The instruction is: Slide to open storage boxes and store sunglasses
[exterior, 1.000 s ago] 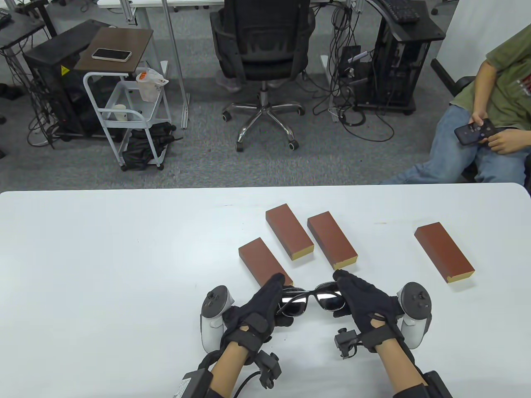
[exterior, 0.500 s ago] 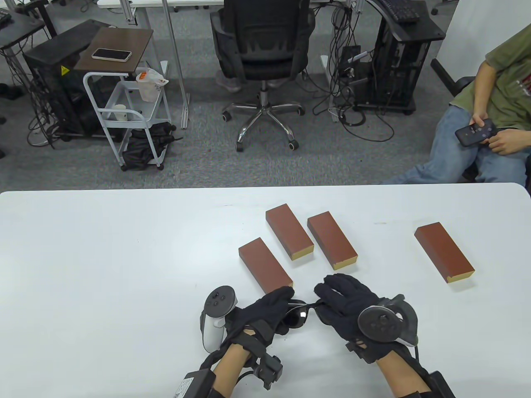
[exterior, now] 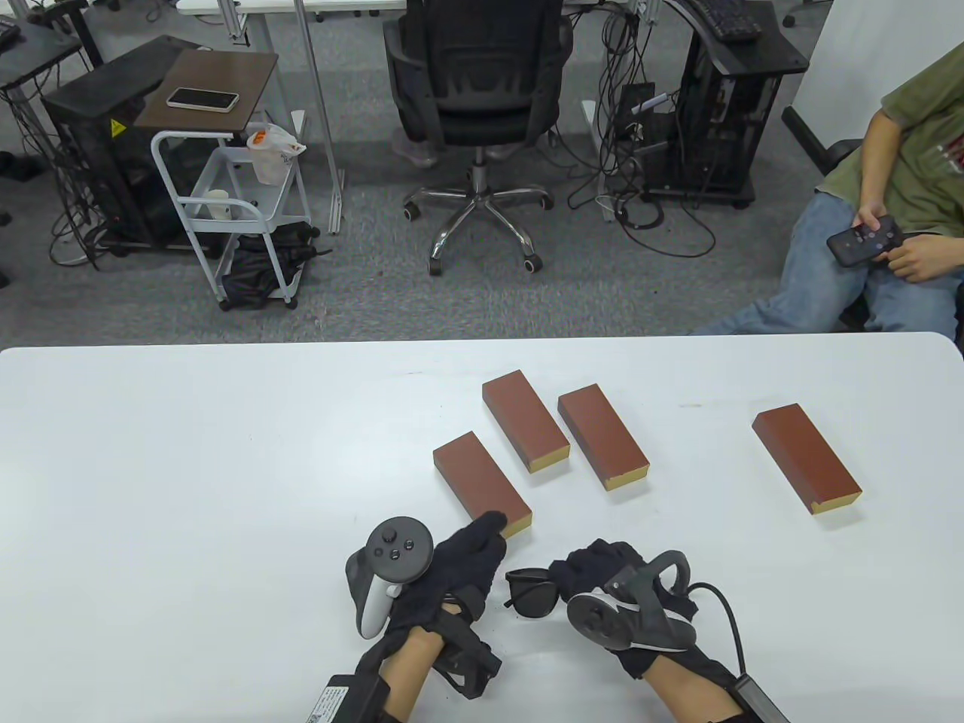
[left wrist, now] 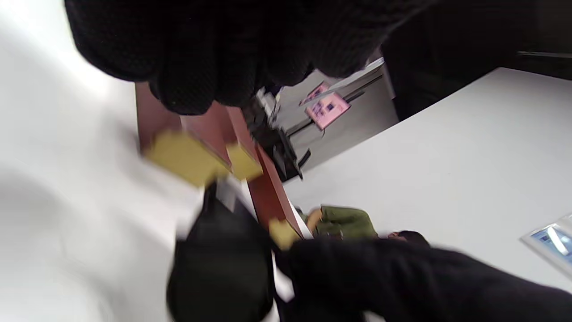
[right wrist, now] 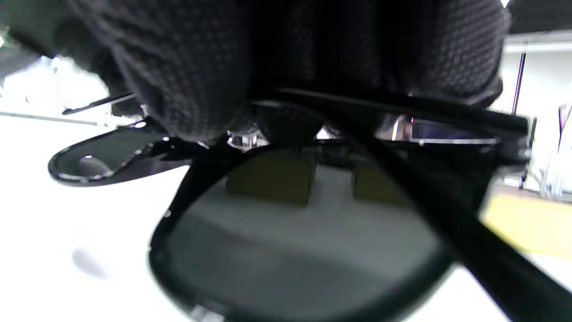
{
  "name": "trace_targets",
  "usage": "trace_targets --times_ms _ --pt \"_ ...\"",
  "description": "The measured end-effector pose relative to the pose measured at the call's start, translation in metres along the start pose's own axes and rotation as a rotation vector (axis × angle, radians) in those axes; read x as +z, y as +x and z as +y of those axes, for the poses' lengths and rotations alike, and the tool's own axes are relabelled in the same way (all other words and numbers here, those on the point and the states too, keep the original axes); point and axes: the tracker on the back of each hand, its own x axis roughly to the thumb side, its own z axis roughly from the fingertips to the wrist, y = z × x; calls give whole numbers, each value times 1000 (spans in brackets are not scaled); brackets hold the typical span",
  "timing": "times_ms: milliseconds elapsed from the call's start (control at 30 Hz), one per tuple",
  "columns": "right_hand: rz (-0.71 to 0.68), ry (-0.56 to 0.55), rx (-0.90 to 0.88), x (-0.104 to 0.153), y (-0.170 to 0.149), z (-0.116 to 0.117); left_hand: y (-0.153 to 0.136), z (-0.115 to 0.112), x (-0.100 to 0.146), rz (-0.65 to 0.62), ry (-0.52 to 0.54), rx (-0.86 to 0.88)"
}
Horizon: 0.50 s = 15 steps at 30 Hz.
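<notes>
Four brown storage boxes with yellow ends lie on the white table (exterior: 188, 467). My left hand (exterior: 482, 536) reaches forward, its fingertips at the near yellow end of the nearest box (exterior: 478, 478); in the left wrist view the gloved fingers (left wrist: 214, 58) hang over that box (left wrist: 196, 143). My right hand (exterior: 584, 574) grips black sunglasses (exterior: 532, 592) just above the table, one lens sticking out to its left. In the right wrist view the fingers (right wrist: 192, 67) curl over the frame above a dark lens (right wrist: 290, 241).
Two boxes (exterior: 525, 422) (exterior: 602, 435) lie side by side behind the nearest one, and the fourth (exterior: 806, 457) sits apart at the right. A seated person with a phone (exterior: 866, 239) is beyond the table's far right corner. An office chair (exterior: 478, 98) stands behind.
My left hand let go of the sunglasses and moved forward to the nearest box's end. My right hand closed round the sunglasses and drew them toward me, folded.
</notes>
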Motion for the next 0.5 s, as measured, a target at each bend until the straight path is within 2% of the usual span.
trace_targets --times_ms 167,333,500 --pt "21 116 -24 -3 3 15 2 21 4 -14 168 -178" --pt "31 169 -61 -4 5 27 -2 31 5 14 219 -270" --pt "66 172 -110 -4 -3 22 -4 37 4 22 252 -295"
